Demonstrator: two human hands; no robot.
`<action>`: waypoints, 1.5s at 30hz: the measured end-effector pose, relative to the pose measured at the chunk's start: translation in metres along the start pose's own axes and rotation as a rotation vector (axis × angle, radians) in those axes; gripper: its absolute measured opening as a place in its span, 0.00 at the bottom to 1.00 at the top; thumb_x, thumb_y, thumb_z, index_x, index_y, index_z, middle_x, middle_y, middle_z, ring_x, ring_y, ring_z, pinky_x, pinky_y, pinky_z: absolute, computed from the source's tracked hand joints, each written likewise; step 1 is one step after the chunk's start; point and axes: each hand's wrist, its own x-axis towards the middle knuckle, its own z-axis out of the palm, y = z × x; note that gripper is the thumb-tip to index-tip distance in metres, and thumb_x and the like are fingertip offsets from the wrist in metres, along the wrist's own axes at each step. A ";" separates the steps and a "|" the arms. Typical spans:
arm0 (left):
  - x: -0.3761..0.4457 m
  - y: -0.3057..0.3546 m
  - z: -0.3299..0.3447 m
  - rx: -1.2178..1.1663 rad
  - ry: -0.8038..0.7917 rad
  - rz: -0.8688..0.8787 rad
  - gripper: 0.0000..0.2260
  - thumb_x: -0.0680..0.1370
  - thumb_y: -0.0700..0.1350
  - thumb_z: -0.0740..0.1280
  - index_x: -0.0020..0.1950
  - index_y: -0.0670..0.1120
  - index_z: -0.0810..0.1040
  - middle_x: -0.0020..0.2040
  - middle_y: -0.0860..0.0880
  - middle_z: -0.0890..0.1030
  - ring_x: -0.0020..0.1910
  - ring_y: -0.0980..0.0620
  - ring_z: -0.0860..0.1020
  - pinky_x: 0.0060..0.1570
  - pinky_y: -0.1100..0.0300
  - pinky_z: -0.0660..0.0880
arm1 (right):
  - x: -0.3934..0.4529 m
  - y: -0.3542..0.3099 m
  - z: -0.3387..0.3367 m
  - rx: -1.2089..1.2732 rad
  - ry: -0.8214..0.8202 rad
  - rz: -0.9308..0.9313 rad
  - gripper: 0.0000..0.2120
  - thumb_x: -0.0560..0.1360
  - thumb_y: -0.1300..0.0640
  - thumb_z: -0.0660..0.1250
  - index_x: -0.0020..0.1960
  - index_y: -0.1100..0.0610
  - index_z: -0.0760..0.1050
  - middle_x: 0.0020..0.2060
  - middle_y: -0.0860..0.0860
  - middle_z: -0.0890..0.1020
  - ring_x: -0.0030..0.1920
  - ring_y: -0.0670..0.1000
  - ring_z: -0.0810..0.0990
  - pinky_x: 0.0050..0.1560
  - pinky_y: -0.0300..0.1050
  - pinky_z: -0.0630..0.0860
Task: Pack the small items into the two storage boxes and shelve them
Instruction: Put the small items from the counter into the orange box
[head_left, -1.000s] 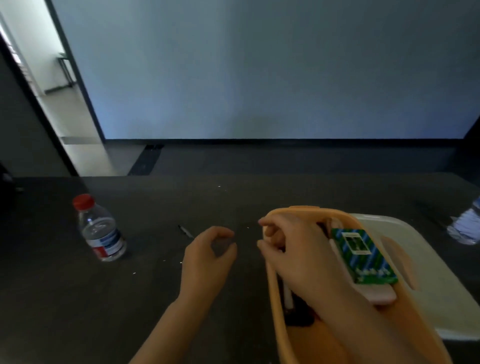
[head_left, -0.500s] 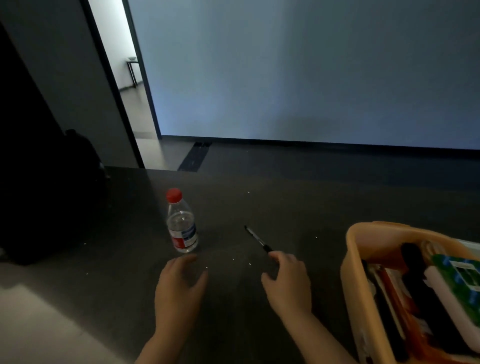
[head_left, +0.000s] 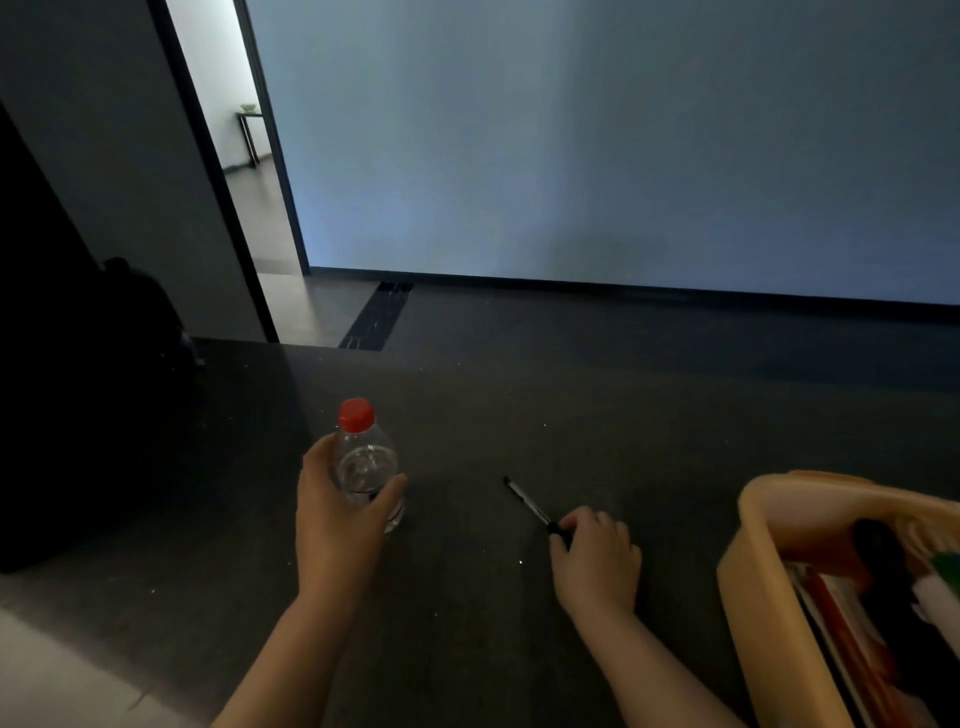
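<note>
A small clear water bottle (head_left: 363, 457) with a red cap stands upright on the dark table (head_left: 519, 415), and my left hand (head_left: 337, 514) grips it around the body. A thin black pen (head_left: 527, 503) lies on the table to the right of the bottle. My right hand (head_left: 595, 556) pinches the pen's near end with curled fingers. At the right edge sits an orange storage box (head_left: 769, 519) holding several small items, partly cut off by the frame.
A dark bag (head_left: 104, 389) stands at the table's left end. Beyond the table's far edge lie dark floor and a blue-grey wall, with a lit doorway (head_left: 234, 130) at the upper left.
My left hand moved forward and closed around the bottle. My right hand reached the pen and took its near end. The view has swung left, pushing the orange box toward the right edge.
</note>
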 end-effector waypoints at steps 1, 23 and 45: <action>0.002 -0.002 0.002 -0.020 -0.005 -0.026 0.36 0.65 0.48 0.78 0.65 0.62 0.63 0.63 0.55 0.73 0.60 0.54 0.74 0.58 0.50 0.74 | -0.001 0.001 0.000 0.018 -0.009 -0.003 0.11 0.77 0.50 0.65 0.58 0.47 0.72 0.56 0.45 0.75 0.57 0.45 0.72 0.58 0.42 0.72; -0.147 0.184 0.073 -0.372 -0.322 0.278 0.31 0.55 0.59 0.78 0.52 0.69 0.67 0.50 0.72 0.74 0.48 0.73 0.75 0.43 0.65 0.72 | -0.080 0.152 -0.193 0.191 0.136 0.081 0.06 0.77 0.48 0.66 0.52 0.47 0.71 0.48 0.43 0.78 0.47 0.43 0.77 0.49 0.40 0.75; -0.162 0.216 0.086 -0.317 -0.399 0.345 0.29 0.57 0.61 0.76 0.53 0.68 0.68 0.53 0.66 0.75 0.51 0.68 0.76 0.38 0.68 0.76 | -0.037 0.163 -0.194 0.132 -0.038 -0.032 0.08 0.73 0.46 0.69 0.50 0.46 0.73 0.44 0.42 0.79 0.44 0.40 0.77 0.43 0.39 0.75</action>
